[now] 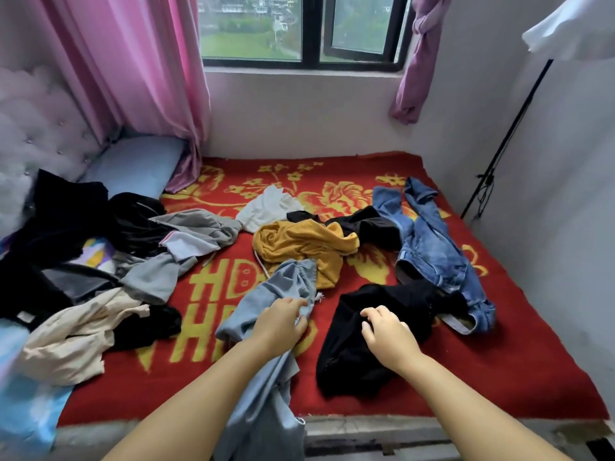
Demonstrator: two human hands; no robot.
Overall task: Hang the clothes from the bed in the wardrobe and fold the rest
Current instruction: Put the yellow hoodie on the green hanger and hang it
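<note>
Red blanket (482,361) under both hands, printed with yellow letters "HD" beyond the left hand (279,322). Left grip curled on light blue trousers (266,311). Right hand (387,334), fingers bent, resting on black garment (366,327).

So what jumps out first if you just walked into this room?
The red blanket with yellow flowers covers the bed, strewn with clothes. Nearest, the left hand grips a light blue garment, and the right hand rests on a black garment. Blue jeans sprawl at right.
</note>
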